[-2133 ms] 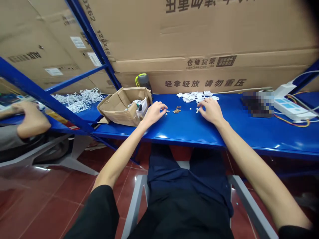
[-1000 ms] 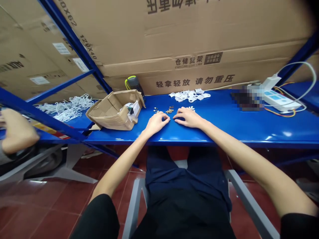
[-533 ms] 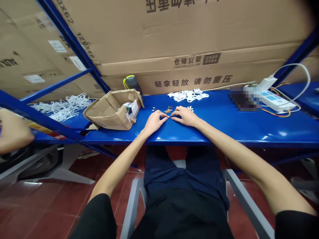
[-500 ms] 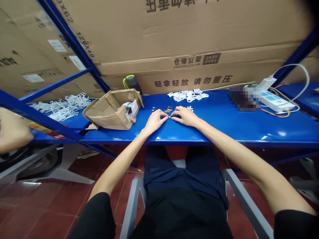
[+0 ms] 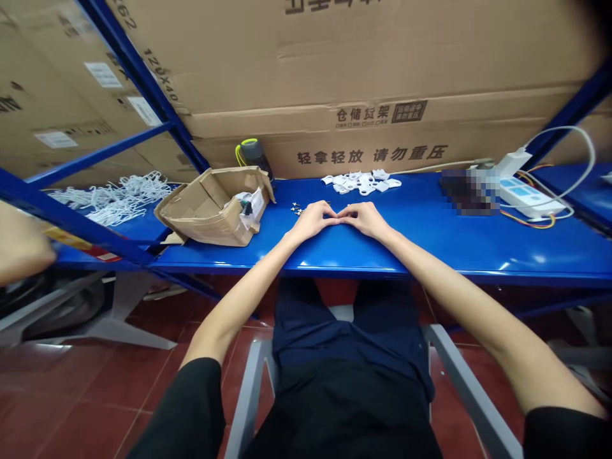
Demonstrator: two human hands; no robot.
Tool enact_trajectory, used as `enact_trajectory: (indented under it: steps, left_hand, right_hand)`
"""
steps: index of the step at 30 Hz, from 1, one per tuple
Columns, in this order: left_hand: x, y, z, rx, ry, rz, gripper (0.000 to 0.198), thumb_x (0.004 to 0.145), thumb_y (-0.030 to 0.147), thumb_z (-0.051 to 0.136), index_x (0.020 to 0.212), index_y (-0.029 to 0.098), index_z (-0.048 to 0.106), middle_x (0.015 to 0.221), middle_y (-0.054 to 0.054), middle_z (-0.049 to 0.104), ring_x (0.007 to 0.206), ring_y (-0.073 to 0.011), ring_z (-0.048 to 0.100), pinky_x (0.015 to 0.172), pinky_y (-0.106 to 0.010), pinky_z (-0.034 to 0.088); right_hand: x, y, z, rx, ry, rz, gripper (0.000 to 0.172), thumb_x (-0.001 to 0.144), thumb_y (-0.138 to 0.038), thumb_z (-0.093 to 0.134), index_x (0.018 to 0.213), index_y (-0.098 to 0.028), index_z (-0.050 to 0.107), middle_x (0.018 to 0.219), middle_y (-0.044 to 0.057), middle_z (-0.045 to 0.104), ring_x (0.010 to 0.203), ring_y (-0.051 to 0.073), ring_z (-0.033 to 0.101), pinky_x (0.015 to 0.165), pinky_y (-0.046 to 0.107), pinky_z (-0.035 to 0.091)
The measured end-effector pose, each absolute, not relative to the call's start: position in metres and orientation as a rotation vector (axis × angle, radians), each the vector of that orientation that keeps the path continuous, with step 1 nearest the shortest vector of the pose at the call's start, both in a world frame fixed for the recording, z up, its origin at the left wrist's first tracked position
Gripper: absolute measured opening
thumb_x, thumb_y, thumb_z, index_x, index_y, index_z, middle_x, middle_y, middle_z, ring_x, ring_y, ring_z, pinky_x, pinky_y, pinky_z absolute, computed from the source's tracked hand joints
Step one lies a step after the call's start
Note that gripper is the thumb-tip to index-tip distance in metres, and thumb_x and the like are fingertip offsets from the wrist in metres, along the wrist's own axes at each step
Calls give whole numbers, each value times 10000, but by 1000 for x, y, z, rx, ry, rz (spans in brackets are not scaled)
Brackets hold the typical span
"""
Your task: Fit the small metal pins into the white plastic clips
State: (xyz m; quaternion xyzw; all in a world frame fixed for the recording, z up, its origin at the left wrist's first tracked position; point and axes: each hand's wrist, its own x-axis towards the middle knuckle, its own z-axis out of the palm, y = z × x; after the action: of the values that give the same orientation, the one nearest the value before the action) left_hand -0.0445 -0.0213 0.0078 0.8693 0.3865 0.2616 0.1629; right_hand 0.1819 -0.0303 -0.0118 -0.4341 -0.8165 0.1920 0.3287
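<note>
Left hand (image 5: 313, 220) arched against right hand (image 5: 371, 220) — glossy tabletop (image 5: 444, 239).

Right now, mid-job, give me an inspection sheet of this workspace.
Surface: glossy blue table, with light reflections.
Job's things: small parts by the left hand; white flat pieces farther back.
Clutter: open cardboard box at left, holding mixed items; dark cylinder behind it.
Hands: left hand and right hand, fingertips together; anything held is too small to tell.
Cables: white cable and coloured wires by the power strip, right.
Surroundings: large carton behind; co-worker's arm at far left.
</note>
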Motion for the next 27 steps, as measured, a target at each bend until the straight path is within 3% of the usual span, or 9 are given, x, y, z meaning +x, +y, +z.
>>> enact_trajectory:
  steps: [5,8,14,21,24,27]
  left_hand:
    - [-43,-19,11,2529,1038,700,199,987,355,719,1024,214,855,1083,-75,753,992,-228,702,936,-346,538]
    - [-42,-26,11,2593,1092,677,216,1003,360,681,1036,225,846,1103,-69,747,1009,-232,705,890,-326,533]
    - [-43,-33,11,2698,1112,640,217,1030,363,636,1048,244,816,1155,-46,744,1054,-225,711,780,-288,506]
    - [-47,-29,10,2713,1074,612,258,1053,404,597,1069,246,800,1175,-58,742,1168,-251,702,879,-301,526]
    - [-53,-27,11,2730,1049,620,236,1045,374,602,1049,247,801,1163,-55,746,1161,-241,704,929,-303,525]
    - [-64,-27,15,2738,1108,623,217,1034,352,617,1033,252,809,1171,-48,748,1093,-222,716,883,-290,525]
  right_hand:
    - [189,-28,-13,-1111,-2131,481,363,962,-533,699,954,-213,872,942,80,793,789,223,670,775,356,504]
    - [194,-26,-12,-1053,-2210,424,387,987,-551,662,973,-227,872,972,91,772,874,247,666,819,371,495]
    - [202,-27,-7,-1056,-2343,276,326,1020,-482,627,1062,-262,864,1086,107,748,1069,304,637,912,426,491]
    - [203,-29,-3,-1041,-2425,140,273,1015,-404,625,1072,-255,847,1124,114,731,1083,313,621,937,452,480]
    - [208,-28,-2,-1075,-2424,96,261,1002,-352,616,1067,-239,842,1108,116,738,1068,312,627,934,455,474]
    - [215,-26,-1,-1163,-2396,27,248,977,-306,618,1038,-228,846,1081,127,746,1044,322,621,905,459,466]
